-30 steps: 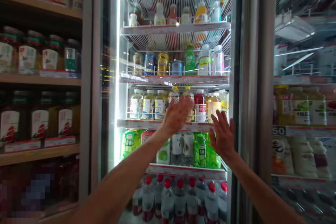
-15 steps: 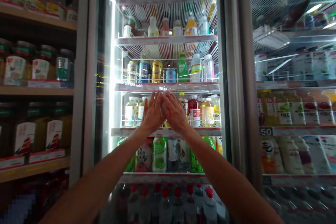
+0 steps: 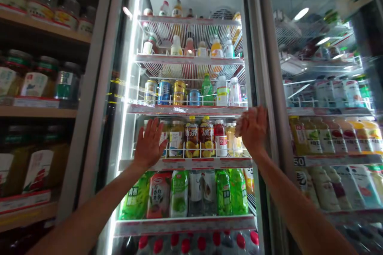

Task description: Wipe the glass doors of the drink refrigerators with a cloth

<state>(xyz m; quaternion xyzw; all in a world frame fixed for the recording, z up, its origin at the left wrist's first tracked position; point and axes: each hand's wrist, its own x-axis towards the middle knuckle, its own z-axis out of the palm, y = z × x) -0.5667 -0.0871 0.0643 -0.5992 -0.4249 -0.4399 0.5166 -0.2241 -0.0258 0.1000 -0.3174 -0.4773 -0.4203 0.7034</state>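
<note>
My left hand [image 3: 149, 143] is raised with its fingers spread, in front of the lower middle shelf of a lit drinks fridge [image 3: 191, 163]. It holds nothing. On the right, near the door frame [image 3: 265, 67], my right hand [image 3: 254, 129] is up with its fingers together over a whitish crumpled piece [image 3: 240, 124], which looks like tissue or cloth. Most of that piece is hidden by the hand. Between my hands stand brown bottles with yellow caps [image 3: 200, 137] and a red bottle [image 3: 220, 137]. Faint reflections show across the glass before them.
Green bottles [image 3: 231, 191] and cartons fill the shelf below, with red-capped bottles [image 3: 185, 245] at the bottom. Cans [image 3: 179, 92] and smaller bottles occupy higher shelves. Jars [image 3: 37, 77] stand on wooden shelving at left. Another glass-fronted fridge [image 3: 332, 159] is at right.
My hands have moved apart from being together at the centre: the left one to the left and down, the right one to the right. The view has shifted and tilted slightly.
</note>
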